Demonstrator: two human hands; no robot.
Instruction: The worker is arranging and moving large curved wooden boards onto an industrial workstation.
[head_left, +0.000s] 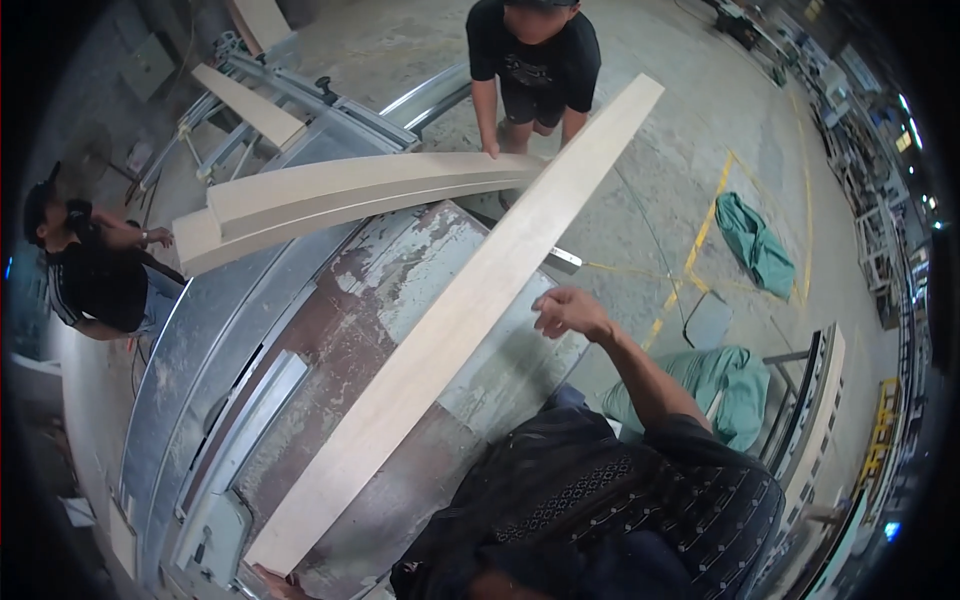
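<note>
A long pale wooden board (pixel 450 335) slants across the view from the lower left to the upper right, over a worn table top (pixel 345 345). At its near end my left hand (pixel 278 583) grips the board from below, only partly in view. To the right of the board's middle my right hand (pixel 570 312) hangs apart from it, fingers loosely bent, holding nothing. Beyond lies a stack of long pale boards (pixel 350 195) on the saw table, passing behind my board at its right end.
A person in black (pixel 535 60) stands opposite with a hand at the stacked boards. Another person (pixel 105 255) stands at the left, near the stack's end. A metal machine bed (pixel 215 320) has a rail (pixel 255 410). Green cloth bundles (pixel 755 245) lie on the floor at right.
</note>
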